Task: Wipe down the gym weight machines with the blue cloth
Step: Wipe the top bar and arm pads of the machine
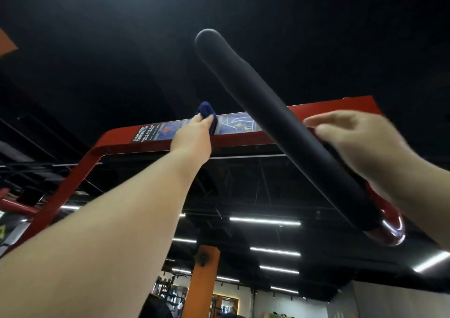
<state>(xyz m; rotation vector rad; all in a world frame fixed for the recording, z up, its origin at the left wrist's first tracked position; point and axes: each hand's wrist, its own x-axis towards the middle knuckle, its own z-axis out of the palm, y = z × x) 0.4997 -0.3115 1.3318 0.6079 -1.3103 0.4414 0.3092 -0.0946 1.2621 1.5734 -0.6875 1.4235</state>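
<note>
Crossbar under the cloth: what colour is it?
Red crossbar, clearest in the head view, with a blue instruction label.

Black padded handle (280, 128) across red crossbeam (316, 109)

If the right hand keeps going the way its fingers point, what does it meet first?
Probably the black padded handle: the right hand points leftward with straight fingers, whose tips sit just beside it. The red crossbeam lies behind; depth is unclear, so contact isn't certain.

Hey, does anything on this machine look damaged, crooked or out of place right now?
Nothing stands out. The instruction placard lies flat along the red crossbeam, the black foam handle looks intact, and the left hand presses the blue cloth onto the placard.
</note>
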